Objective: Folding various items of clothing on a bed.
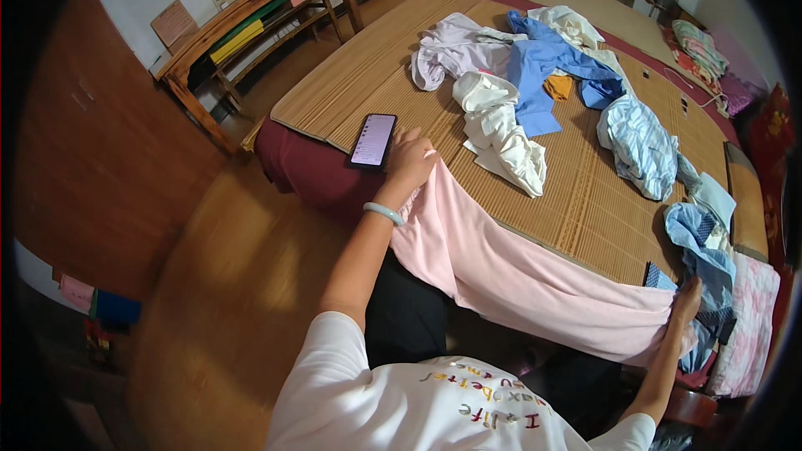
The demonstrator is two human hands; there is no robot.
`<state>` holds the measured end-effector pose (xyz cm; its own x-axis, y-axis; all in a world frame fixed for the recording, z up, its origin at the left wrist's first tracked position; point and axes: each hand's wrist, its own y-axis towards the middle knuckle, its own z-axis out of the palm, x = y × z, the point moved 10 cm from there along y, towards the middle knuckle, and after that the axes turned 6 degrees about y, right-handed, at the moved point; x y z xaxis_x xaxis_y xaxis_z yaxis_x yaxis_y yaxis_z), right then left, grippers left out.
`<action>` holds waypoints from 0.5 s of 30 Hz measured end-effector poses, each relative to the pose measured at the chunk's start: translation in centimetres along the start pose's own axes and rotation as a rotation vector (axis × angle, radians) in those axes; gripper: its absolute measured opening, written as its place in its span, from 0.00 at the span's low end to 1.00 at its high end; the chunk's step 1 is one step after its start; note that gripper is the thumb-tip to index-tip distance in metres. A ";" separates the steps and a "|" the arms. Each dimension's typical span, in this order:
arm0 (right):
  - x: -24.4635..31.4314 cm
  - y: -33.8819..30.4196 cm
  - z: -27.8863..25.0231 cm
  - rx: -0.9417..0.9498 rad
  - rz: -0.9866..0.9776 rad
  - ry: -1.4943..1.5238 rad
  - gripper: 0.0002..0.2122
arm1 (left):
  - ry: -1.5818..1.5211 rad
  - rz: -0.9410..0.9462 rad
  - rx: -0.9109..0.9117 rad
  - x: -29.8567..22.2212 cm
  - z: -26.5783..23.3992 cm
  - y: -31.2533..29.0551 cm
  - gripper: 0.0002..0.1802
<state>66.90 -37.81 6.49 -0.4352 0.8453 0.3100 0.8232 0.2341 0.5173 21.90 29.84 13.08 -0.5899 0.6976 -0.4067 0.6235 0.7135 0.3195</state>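
Observation:
A pale pink garment stretches between my hands along the near edge of the bed, sagging a little in the middle. Its gathered edge is under my left hand, which is closed on that end beside a black phone with a lit screen. A pale green bangle circles my left wrist. Low on the right, my right hand grips the other end, close to a heap of blue clothes; its fingertips are partly hidden. The garment's exact kind cannot be made out.
On the bamboo mat lie white clothes, a blue shirt, a small orange cloth and a striped light-blue garment. A wooden bench stands at the far left; a folded pink-white cloth is at the right edge.

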 end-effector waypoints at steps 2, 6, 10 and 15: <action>0.1 -0.3 -0.3 -0.017 -0.003 0.018 0.10 | -0.093 0.066 -0.076 -1.1 -1.4 -0.2 0.12; 0.1 -0.6 -1.2 -0.052 0.019 0.107 0.09 | -0.383 0.008 0.015 -1.7 -2.7 -0.7 0.13; -1.7 0.0 -2.0 -0.197 0.069 0.193 0.09 | -0.547 0.115 -0.058 -0.8 -5.5 -1.7 0.07; -6.7 -0.2 -8.7 -0.593 0.415 0.321 0.11 | -0.641 -0.014 0.039 1.6 -10.0 -3.8 0.05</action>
<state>66.49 -47.74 11.24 -0.2931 0.6066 0.7390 0.6487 -0.4416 0.6198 13.51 28.92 19.77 -0.1818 0.5020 -0.8455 0.6431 0.7111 0.2840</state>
